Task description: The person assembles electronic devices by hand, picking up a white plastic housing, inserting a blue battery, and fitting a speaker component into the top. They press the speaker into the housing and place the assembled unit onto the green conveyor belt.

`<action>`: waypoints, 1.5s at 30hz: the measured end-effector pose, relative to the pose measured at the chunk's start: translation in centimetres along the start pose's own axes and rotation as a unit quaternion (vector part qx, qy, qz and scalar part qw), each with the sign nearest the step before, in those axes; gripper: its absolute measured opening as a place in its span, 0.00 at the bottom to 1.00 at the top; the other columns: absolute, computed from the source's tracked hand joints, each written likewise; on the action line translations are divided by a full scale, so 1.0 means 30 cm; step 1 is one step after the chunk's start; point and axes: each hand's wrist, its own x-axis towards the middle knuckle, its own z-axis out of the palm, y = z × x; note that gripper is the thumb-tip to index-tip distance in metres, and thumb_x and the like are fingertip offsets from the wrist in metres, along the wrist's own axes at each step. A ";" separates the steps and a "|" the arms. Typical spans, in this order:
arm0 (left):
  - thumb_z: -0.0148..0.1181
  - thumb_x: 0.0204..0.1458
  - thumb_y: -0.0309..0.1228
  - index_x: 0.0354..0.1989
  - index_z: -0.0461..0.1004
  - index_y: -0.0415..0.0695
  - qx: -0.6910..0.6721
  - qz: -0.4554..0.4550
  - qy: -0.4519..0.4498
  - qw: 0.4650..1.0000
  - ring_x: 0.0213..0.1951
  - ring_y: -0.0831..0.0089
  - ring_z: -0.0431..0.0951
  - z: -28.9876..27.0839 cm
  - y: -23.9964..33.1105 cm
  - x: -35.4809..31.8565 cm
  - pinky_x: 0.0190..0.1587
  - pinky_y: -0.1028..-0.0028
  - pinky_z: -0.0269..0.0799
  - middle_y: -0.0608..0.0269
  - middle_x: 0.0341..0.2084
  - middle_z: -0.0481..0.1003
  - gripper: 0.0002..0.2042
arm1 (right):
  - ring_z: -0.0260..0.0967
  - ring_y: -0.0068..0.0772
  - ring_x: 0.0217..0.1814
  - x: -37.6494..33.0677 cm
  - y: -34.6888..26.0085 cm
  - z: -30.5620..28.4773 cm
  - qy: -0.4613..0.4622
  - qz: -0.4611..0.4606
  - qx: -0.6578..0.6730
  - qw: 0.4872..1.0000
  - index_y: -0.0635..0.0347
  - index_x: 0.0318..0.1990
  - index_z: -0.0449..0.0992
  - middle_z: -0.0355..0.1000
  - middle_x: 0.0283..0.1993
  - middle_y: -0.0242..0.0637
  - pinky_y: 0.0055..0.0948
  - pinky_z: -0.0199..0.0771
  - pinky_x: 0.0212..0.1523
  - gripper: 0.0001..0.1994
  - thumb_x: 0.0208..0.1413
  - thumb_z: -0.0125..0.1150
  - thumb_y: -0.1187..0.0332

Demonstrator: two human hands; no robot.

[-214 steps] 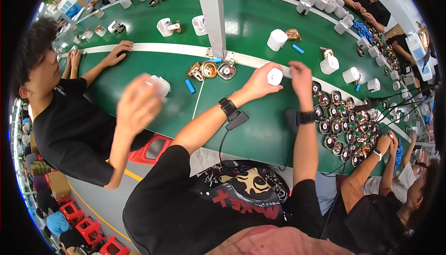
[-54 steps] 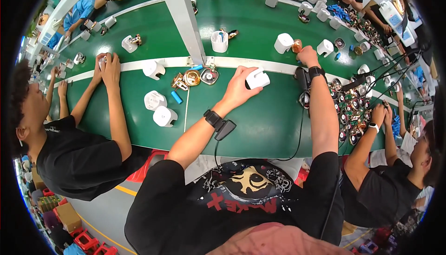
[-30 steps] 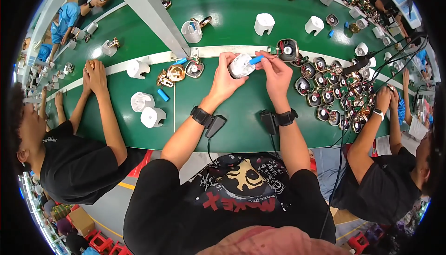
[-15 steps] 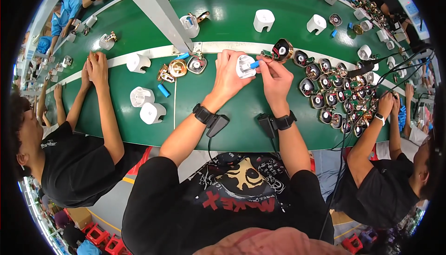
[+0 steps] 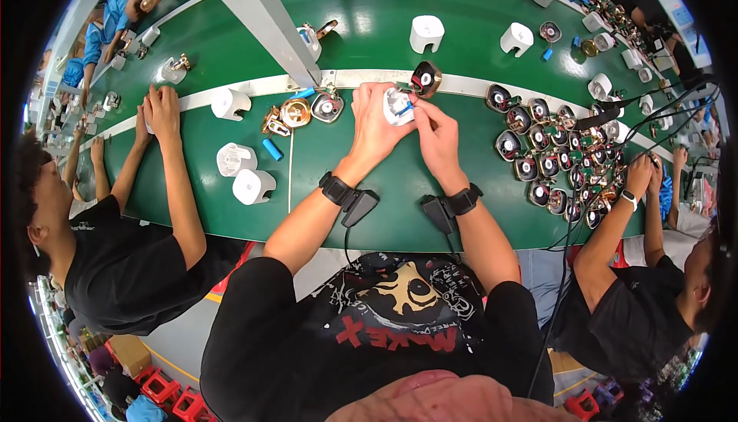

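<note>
My left hand (image 5: pixel 374 118) is closed around a white plastic housing (image 5: pixel 395 117), its open side turned toward my right hand. Inside the opening lies a blue cylindrical battery cell (image 5: pixel 405 109). My right hand (image 5: pixel 437 141) is closed, its thumb and fingertips pinching at the cell's end by the housing's rim. Just beyond those fingers is a round black speaker module (image 5: pixel 427 79) with a metallic edge, near the white rail. The fingertips partly hide its wires and the cell's outer end.
Many speaker modules (image 5: pixel 547 162) cluster on the green table at right. To the left lie white housings (image 5: pixel 254 186), a loose blue cell (image 5: pixel 271 149) and a gold-coloured module (image 5: pixel 295 113). A white post (image 5: pixel 254 18) rises beyond. Co-workers' hands (image 5: pixel 162 114) are on both sides.
My right hand has moved left to the housing, and the blue cell has gone from outside the opening to inside it. The speaker module shifted left. White housings beyond the rail drifted left.
</note>
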 end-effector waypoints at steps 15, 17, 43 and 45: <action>0.71 0.42 0.32 0.55 0.65 0.44 -0.106 -0.086 -0.110 0.984 0.50 0.54 0.71 -0.059 0.005 -0.002 0.52 0.62 0.70 0.50 0.47 0.70 0.30 | 0.76 0.49 0.47 0.019 -0.077 -0.027 -0.079 -0.050 -0.097 0.991 0.64 0.56 0.73 0.75 0.49 0.53 0.35 0.76 0.46 0.19 0.56 0.60 0.76; 0.72 0.42 0.32 0.55 0.66 0.45 -0.097 -0.070 -0.099 0.988 0.49 0.54 0.71 -0.055 0.002 0.001 0.51 0.61 0.70 0.50 0.45 0.71 0.30 | 0.75 0.54 0.45 0.013 -0.055 -0.035 -0.070 -0.059 -0.097 0.991 0.60 0.57 0.72 0.75 0.47 0.53 0.40 0.76 0.43 0.19 0.57 0.60 0.74; 0.75 0.37 0.33 0.60 0.61 0.40 0.377 -0.156 -0.144 0.902 0.54 0.45 0.73 -0.108 -0.173 0.458 0.54 0.54 0.71 0.43 0.52 0.71 0.39 | 0.77 0.40 0.38 0.041 -0.035 -0.099 -0.149 -0.008 -0.129 0.980 0.64 0.42 0.79 0.78 0.37 0.42 0.32 0.76 0.41 0.09 0.56 0.61 0.71; 0.74 0.38 0.34 0.63 0.59 0.43 0.391 0.049 -0.061 0.917 0.56 0.48 0.71 -0.091 -0.170 0.470 0.59 0.51 0.65 0.44 0.54 0.69 0.41 | 0.77 0.39 0.38 0.043 -0.033 -0.094 -0.150 -0.004 -0.118 0.982 0.64 0.42 0.79 0.77 0.37 0.42 0.31 0.76 0.41 0.09 0.56 0.61 0.72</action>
